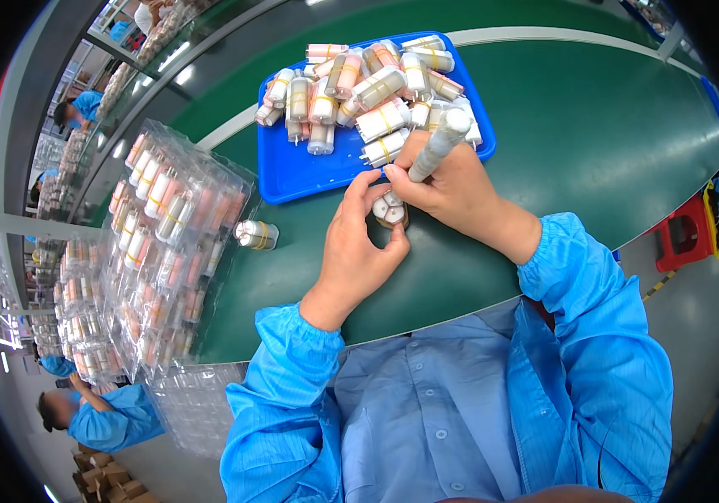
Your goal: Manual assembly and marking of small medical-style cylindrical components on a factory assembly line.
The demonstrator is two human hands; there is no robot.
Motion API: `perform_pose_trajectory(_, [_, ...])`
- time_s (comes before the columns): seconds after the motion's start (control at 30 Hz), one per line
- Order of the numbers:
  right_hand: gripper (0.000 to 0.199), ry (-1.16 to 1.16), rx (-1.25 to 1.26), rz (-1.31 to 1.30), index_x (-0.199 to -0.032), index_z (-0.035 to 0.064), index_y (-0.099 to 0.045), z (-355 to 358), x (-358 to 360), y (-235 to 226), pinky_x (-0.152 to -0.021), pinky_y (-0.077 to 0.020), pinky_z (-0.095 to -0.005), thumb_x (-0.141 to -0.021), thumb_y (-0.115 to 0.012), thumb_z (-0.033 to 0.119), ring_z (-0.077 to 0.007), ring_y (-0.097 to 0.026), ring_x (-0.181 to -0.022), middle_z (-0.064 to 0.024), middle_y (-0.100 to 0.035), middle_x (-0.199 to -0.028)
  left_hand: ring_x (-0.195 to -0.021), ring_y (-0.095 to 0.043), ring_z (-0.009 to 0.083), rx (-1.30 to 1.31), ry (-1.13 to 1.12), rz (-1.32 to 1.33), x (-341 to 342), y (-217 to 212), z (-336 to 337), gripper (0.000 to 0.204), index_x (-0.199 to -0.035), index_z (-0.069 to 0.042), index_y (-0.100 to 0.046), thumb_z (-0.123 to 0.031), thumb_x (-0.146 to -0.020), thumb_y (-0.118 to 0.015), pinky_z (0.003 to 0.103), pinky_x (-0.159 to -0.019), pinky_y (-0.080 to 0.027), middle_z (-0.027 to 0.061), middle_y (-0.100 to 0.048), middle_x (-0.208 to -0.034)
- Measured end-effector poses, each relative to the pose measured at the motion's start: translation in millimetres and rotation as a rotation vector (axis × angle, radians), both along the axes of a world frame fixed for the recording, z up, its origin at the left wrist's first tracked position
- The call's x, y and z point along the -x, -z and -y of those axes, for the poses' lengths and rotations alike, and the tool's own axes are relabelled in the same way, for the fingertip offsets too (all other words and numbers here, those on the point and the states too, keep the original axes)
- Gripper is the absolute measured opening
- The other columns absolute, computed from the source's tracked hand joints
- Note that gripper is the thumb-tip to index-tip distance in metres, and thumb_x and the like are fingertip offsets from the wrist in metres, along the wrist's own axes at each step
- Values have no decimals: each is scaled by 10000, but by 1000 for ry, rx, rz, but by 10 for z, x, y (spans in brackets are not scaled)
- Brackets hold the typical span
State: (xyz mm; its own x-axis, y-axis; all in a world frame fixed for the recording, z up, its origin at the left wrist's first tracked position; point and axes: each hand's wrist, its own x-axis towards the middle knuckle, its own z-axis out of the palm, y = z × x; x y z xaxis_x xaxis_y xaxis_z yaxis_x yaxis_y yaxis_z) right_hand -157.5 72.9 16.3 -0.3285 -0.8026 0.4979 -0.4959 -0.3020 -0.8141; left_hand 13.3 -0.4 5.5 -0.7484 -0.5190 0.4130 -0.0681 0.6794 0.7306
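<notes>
Because the small bundle of white cylinders [390, 210] is pinched only at its edges, between the fingertips of the left hand [358, 243] from below-left and the right hand [452, 189] from above-right, it is judged that a slip could be caused by any uneven squeeze, and the loose pieces could be scattered over the green belt [594, 142]. The bundle is held just above or on the belt, right in front of the blue tray [280, 180], and whether it rests on the surface cannot be told. The left hand is closed narrowly around the bundle with thumb and forefinger curved about it. The right hand is closed on a grey pen-like tool [439, 144], which is gripped along the palm with its upper end raised toward the tray, while its fingertips are pressed to the bundle's top; the tool could be knocked against the heaped banded bundles [368, 88] in the tray and some could be tipped out. A single banded bundle [256, 235] lies apart on the belt to the left, near the clear blister trays [167, 251], and could be rolled away if it were brushed by the left forearm.
</notes>
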Motion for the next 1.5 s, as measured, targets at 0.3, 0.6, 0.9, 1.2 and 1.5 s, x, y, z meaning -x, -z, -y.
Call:
perform_pose_trajectory(0.3, [195,43,9,173,-844,6,-661,54,71,28,-594,-502,-322,-932,-699,175,-162,-645,-663,-80,-674,-734,-1063,-650,178,-580,-4,-2,-97,113,139,527,-1349,6,-529,-130,-902,-771,320,-912,-531,109,-653,-1199])
perform_pose_trajectory(0.6, [226,57,-36,163,-800,5,-664,59,62,43,-591,-482,-315,-933,-712,182,-134,-614,-638,-63,-666,-697,-1196,-628,267,-949,96,-289,-591,-135,94,499,-1405,24,-499,-147,-970,-674,373,-1021,-498,154,-641,-1267])
perform_pose_trajectory(0.9, [213,45,-15,10,-817,23,-685,-4,-21,86,-577,-471,-301,-911,-738,206,-130,-601,-605,-50,-655,-671,-1244,-592,284,-689,19,-205,-1460,-471,144,471,-1378,86,-519,-101,-968,-657,406,-957,-549,188,-609,-1320])
perform_pose_trajectory(1.2, [207,50,-16,-44,-794,25,-667,6,-33,77,-542,-454,-298,-898,-748,184,-129,-587,-571,-52,-659,-662,-1013,-648,268,-9,-681,152,-1636,-320,258,381,-1259,37,-567,-24,-886,-618,406,-862,-551,163,-601,-1142])
perform_pose_trajectory(1.5, [185,58,48,-89,-780,25,-633,40,-5,146,-533,-447,-304,-875,-764,115,-142,-574,-560,-52,-632,-663,-944,-617,386,534,-727,396,-1205,-301,519,552,-1288,-6,-532,-309,-889,-764,465,-794,-519,195,-598,-1030])
